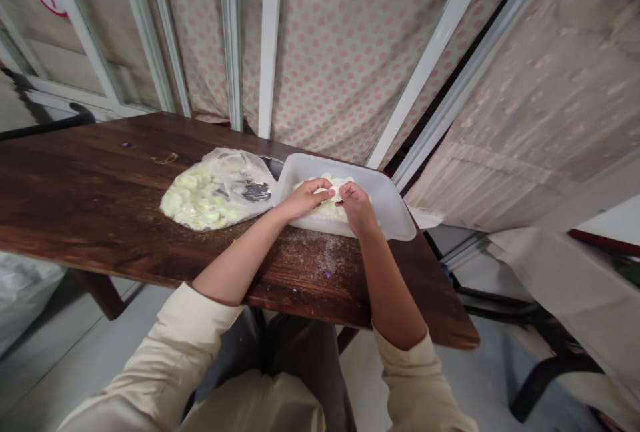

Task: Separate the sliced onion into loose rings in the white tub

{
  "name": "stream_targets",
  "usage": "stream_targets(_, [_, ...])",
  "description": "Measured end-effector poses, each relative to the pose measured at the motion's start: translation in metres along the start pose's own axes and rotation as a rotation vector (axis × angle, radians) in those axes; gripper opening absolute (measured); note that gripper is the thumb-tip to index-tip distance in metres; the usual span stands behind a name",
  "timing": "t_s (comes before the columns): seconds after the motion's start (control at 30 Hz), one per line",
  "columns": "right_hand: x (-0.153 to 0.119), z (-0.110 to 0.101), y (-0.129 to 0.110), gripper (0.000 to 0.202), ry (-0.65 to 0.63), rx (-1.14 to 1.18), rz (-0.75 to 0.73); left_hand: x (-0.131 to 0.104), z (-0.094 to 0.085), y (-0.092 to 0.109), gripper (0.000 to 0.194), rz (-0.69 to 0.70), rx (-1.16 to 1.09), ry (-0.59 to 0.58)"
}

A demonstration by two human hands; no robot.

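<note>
A pale white piece [337, 194], thin and too small to name, sits between the fingertips of both hands. My left hand [307, 197] is closed in a pinch on its left side. From the right, my right hand [357, 205] pinches it with curled fingers. Both hands are over a translucent white plastic tub [395, 209], inside its rim. Whitish pieces [327, 210] lie in the bottom of the tub, partly covered by my hands. Left of the tub lies a clear plastic bag [235, 169] filled with pale green, rounded slices [193, 195].
The dark wooden table [100, 185] carries white powdery grains [315, 255] in front of the tub and a thin loop of string [165, 159] at the back. Behind it stand a glazed partition and a dotted curtain [330, 52]. A black chair arm [550, 379] is at right.
</note>
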State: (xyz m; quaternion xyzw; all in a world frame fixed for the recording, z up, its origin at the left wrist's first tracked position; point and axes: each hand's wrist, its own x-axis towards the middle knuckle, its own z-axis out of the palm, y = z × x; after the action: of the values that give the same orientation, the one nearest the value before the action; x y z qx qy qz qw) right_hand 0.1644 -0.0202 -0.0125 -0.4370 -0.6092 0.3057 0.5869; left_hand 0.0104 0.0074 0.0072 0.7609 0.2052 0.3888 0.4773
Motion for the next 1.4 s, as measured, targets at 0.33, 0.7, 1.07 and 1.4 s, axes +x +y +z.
stream_targets(0.33, [-0.0031,0.0059,-0.0015,0.035,0.035,-0.017,-0.003,0.0006,0.0027,-0.0030,0.038,-0.030,-0.045,-0.041])
stream_targets(0.7, [0.0013,0.0030,0.0053,0.030,0.381,-0.003,0.041,0.0014,0.0010,-0.0021,0.028,0.015,-0.023,0.005])
stream_targets(1.07, [0.0008,0.0042,0.0000,0.027,0.132,-0.039,-0.037,0.0002,0.0024,0.0043,0.030,-0.116,-0.099,0.134])
stream_targets(1.4, [-0.0024,0.0014,-0.0014,0.031,0.036,-0.110,-0.055,0.0004,0.0023,0.0008,0.028,-0.131,-0.064,0.094])
